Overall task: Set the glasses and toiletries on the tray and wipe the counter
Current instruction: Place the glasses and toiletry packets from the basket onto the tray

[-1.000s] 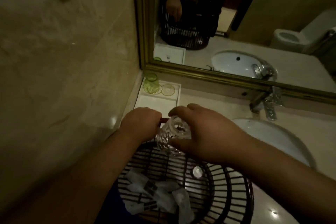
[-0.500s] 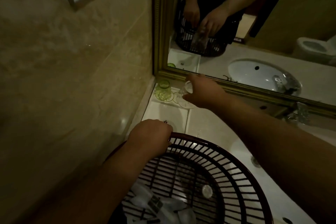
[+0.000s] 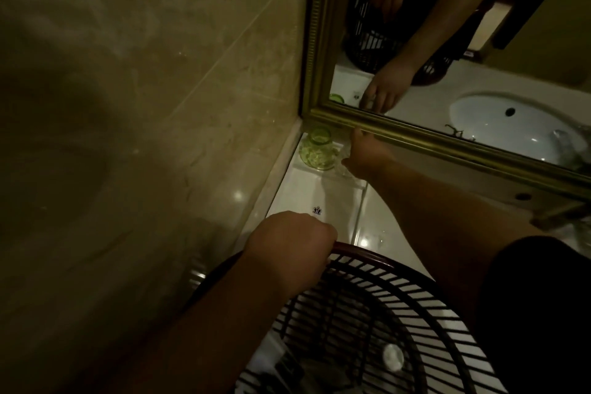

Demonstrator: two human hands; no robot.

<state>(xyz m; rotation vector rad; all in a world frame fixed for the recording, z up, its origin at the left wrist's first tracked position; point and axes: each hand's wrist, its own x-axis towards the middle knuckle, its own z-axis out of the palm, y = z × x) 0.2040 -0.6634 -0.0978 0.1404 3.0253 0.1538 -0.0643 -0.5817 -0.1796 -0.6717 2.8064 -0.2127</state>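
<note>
A white tray [image 3: 307,195] lies on the counter in the corner by the wall and the mirror. A green glass [image 3: 316,150] stands upside down at its far end. My right hand [image 3: 364,157] reaches over the tray's far right part and holds a clear glass [image 3: 347,171] right beside the green one; the clear glass is mostly hidden under the hand. My left hand [image 3: 294,246] grips the rim of a dark slatted basket [image 3: 399,313] near me. White toiletry packets [image 3: 275,365] and a small round cap [image 3: 392,358] lie in the basket.
A gold-framed mirror [image 3: 447,144] runs along the back of the counter [image 3: 377,221]. The marble wall [image 3: 144,105] closes the left side. The metal tap [image 3: 556,214] is at the right edge, with the sink seen only as a reflection in the mirror.
My right hand carried the clear glass from above the basket to the tray's far end, beside the green glass. My view moved closer to the corner. My left hand stayed on the basket rim.
</note>
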